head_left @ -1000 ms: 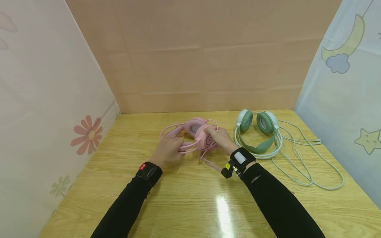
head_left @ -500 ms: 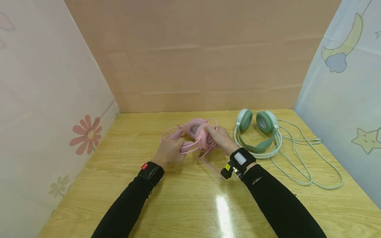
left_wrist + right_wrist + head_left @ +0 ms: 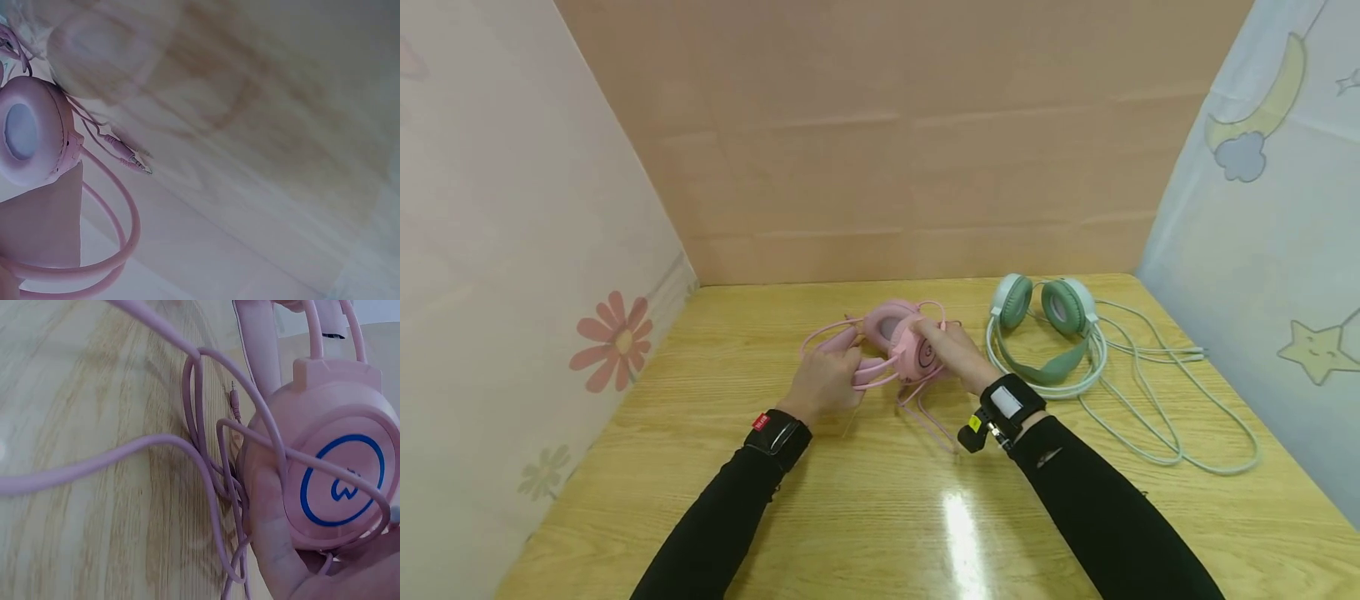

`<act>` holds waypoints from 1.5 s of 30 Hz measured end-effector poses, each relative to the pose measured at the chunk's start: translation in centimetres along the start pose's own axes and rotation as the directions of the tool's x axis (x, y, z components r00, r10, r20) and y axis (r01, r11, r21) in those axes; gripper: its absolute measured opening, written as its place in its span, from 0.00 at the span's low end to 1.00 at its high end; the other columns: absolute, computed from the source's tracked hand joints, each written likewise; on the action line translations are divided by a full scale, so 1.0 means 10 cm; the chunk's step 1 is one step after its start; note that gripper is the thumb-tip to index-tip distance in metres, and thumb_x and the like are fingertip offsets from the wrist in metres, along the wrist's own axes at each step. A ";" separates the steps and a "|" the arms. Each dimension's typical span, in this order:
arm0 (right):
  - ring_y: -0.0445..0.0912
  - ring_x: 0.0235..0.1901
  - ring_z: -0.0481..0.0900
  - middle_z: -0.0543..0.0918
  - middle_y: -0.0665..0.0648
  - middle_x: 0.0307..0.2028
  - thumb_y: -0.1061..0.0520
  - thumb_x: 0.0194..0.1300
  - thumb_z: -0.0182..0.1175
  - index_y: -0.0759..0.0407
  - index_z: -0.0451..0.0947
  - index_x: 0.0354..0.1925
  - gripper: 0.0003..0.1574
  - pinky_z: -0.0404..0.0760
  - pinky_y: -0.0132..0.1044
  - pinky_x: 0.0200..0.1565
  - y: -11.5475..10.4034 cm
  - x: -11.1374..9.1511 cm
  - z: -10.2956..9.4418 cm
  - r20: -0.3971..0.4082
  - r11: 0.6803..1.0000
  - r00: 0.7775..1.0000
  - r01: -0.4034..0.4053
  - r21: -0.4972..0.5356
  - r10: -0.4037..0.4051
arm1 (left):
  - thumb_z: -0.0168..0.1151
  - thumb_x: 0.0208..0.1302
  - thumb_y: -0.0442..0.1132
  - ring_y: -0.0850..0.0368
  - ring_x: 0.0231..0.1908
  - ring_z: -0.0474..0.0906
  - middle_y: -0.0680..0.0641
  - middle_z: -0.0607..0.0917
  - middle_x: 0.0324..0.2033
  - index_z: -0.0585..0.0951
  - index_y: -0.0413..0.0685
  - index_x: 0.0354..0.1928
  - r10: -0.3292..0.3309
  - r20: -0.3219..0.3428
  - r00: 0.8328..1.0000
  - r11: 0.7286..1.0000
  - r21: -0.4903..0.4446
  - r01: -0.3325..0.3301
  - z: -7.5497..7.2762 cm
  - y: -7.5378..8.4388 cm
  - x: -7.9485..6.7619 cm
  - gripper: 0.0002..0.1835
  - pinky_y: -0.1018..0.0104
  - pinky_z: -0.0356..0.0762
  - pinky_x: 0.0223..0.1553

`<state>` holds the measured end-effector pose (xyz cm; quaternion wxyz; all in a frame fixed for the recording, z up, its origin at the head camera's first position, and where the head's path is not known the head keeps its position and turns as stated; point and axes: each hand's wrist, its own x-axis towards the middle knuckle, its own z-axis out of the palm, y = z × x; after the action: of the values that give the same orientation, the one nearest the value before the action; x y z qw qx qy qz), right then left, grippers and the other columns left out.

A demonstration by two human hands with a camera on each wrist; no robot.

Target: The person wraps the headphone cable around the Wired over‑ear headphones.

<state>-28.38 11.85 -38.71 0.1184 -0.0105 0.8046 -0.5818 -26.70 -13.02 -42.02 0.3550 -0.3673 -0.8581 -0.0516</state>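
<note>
A pair of pink headphones [image 3: 917, 354] is held between both hands near the middle of the table. My left hand [image 3: 823, 383] grips the padded headband and its thin outer bows. With my right hand [image 3: 957, 350] I hold the nearer ear cup [image 3: 340, 487], marked with a blue ring; a finger [image 3: 272, 531] lies along its edge. The thin pink cable [image 3: 100, 464] loops past that hand and over the cup. In the left wrist view, the inner pad of an ear cup [image 3: 22, 131] faces the camera, and a pink audio plug [image 3: 125, 150] shows beside it.
Pale green headphones [image 3: 1063, 308] lie at the right of the wooden table [image 3: 865, 500], their cable [image 3: 1217, 467] looped out toward the right edge. A brown paper wall [image 3: 895, 150] stands behind, with printed cloth sheets on both sides.
Both hands keep their grip on the pink headphones, almost in place. The hanging pink cable has swung slightly below the right hand. The head view has shifted a little.
</note>
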 end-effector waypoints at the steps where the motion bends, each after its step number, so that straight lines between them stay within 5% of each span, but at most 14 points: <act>1: 0.52 0.43 0.84 0.84 0.62 0.44 0.28 0.65 0.56 0.61 0.80 0.49 0.39 0.83 0.45 0.47 -0.01 0.00 0.00 0.013 1.000 1.000 -0.009 0.018 0.008 | 0.70 0.40 0.40 0.56 0.18 0.72 0.55 0.68 0.15 0.72 0.47 0.23 -0.002 0.003 1.000 1.000 -0.003 0.002 -0.01 -0.01 0.00 0.14 0.60 0.74 0.20; 6: 0.51 0.35 0.87 0.86 0.62 0.40 0.29 0.65 0.57 0.62 0.80 0.50 0.39 0.86 0.47 0.40 -0.02 -0.01 0.01 0.037 0.999 0.999 -0.027 0.039 0.025 | 0.70 0.40 0.39 0.56 0.21 0.73 0.54 0.71 0.17 0.73 0.47 0.24 -0.030 0.059 0.998 1.000 -0.006 0.030 -0.04 0.00 0.00 0.13 0.59 0.76 0.23; 13: 0.52 0.36 0.86 0.85 0.63 0.42 0.28 0.65 0.57 0.62 0.79 0.50 0.39 0.86 0.48 0.41 -0.04 -0.05 0.01 0.010 1.000 1.000 -0.025 -0.001 0.025 | 0.69 0.43 0.37 0.57 0.19 0.72 0.54 0.73 0.17 0.73 0.49 0.23 -0.084 0.163 0.983 0.996 -0.023 0.089 -0.08 0.03 0.02 0.12 0.57 0.76 0.26; 19: 0.56 0.49 0.83 0.83 0.64 0.50 0.23 0.65 0.54 0.60 0.79 0.56 0.45 0.84 0.45 0.45 -0.01 -0.04 -0.03 0.043 0.996 0.999 0.027 -0.081 -0.024 | 0.72 0.39 0.40 0.54 0.20 0.78 0.49 0.83 0.24 0.76 0.46 0.24 -0.065 0.066 0.996 0.998 -0.022 0.067 -0.11 -0.01 -0.03 0.13 0.47 0.82 0.37; 25: 0.60 0.58 0.77 0.76 0.65 0.62 0.23 0.70 0.45 0.59 0.71 0.67 0.50 0.81 0.54 0.50 -0.02 -0.03 -0.06 0.039 0.988 0.996 0.089 -0.128 -0.085 | 0.71 0.40 0.37 0.53 0.25 0.84 0.45 0.88 0.34 0.79 0.42 0.31 -0.014 -0.030 0.999 0.998 -0.068 0.012 -0.15 -0.07 0.00 0.14 0.59 0.83 0.29; 30: 0.59 0.43 0.81 0.78 0.67 0.49 0.34 0.78 0.45 0.65 0.71 0.62 0.39 0.84 0.60 0.41 -0.03 -0.05 -0.11 0.039 0.993 0.994 0.107 -0.045 -0.105 | 0.69 0.42 0.36 0.60 0.15 0.75 0.48 0.84 0.21 0.79 0.41 0.29 -0.082 -0.043 0.996 0.992 -0.103 0.078 -0.22 -0.10 0.03 0.11 0.66 0.73 0.17; 35: 0.56 0.43 0.80 0.80 0.65 0.46 0.36 0.79 0.45 0.65 0.75 0.56 0.35 0.85 0.57 0.39 -0.02 -0.07 -0.18 0.018 0.985 0.990 0.138 -0.101 -0.137 | 0.66 0.42 0.34 0.65 0.12 0.59 0.54 0.70 0.13 0.76 0.42 0.24 -0.146 -0.069 0.987 0.979 -0.152 0.135 -0.30 -0.10 0.05 0.08 0.68 0.62 0.13; 45: 0.59 0.45 0.78 0.79 0.66 0.48 0.42 0.79 0.45 0.66 0.76 0.55 0.29 0.86 0.54 0.38 -0.12 -0.11 -0.30 -0.035 0.964 0.976 0.207 -0.166 -0.216 | 0.71 0.42 0.37 0.60 0.13 0.63 0.51 0.70 0.14 0.71 0.44 0.21 -0.307 -0.093 0.947 0.911 -0.318 0.264 -0.39 -0.11 0.08 0.15 0.64 0.63 0.15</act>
<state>-28.05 14.45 -36.45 0.0330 -0.0902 0.8462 -0.5241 -25.64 -14.70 -38.39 0.3432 -0.2831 -0.8572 -0.2593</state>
